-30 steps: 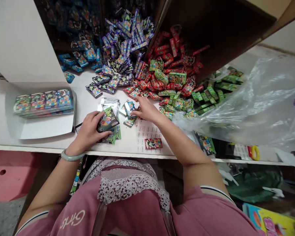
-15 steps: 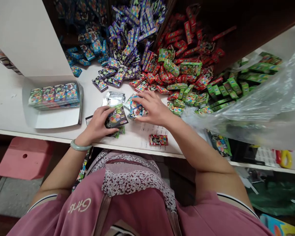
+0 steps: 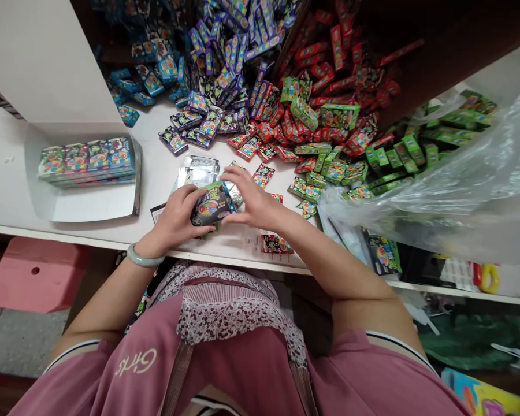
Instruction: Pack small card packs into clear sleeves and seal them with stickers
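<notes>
My left hand grips a green printed pouch just above the white table's front edge. My right hand meets it from the right, fingers curled against the pouch's open side; whatever it holds there is hidden. Behind the hands lies a small stack of silver foil pouches. A single red packet rests near the table edge, to the right of my wrist.
Heaps of small candy boxes fill the back: blue, purple, red, green. A white open carton at left holds a row of packed pouches. A big clear plastic bag covers the right.
My right hand picked a small blue packet from beside the piles and brought it left to the pouch in my left hand. The camera tilted slightly.
</notes>
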A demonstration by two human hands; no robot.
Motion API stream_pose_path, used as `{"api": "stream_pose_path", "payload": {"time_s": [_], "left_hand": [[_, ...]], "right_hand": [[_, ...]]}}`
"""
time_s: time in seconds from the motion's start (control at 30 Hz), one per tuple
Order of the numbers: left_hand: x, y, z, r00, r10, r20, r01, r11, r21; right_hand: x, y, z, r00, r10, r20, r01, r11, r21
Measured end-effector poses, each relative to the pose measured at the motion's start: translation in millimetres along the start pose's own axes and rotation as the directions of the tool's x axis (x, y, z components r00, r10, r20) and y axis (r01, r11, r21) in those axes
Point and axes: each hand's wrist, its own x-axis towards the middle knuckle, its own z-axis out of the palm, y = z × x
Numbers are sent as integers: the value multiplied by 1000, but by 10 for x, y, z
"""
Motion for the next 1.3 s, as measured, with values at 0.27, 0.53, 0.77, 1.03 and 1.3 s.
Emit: {"api": "stream_pose_path", "payload": {"time_s": [0.27,0.53,0.77,1.03,1.3], "left_hand": [[313,261,-60,939,-244,-244,153,928,-341],[38,227,-39,897,-386,-216,174,757,-630],[-77,83,-202,919,-322,-227,121,779,-616],[111,209,-436,886,-333,-322,98,814,-572],[267,249,-527,906,-357,-226,104,706,-700]], "right_hand": [[110,-259,-113,948,120,-295,-76,985,156],[263,-370,-107,988,-63,-139,70,997,41],[130,-369,418,848,236,-474,-26,913,407],[169,-502,411,862,198,-466,11,912,409],[181,-540,229,868,262,-422,-33,878,477]]}}
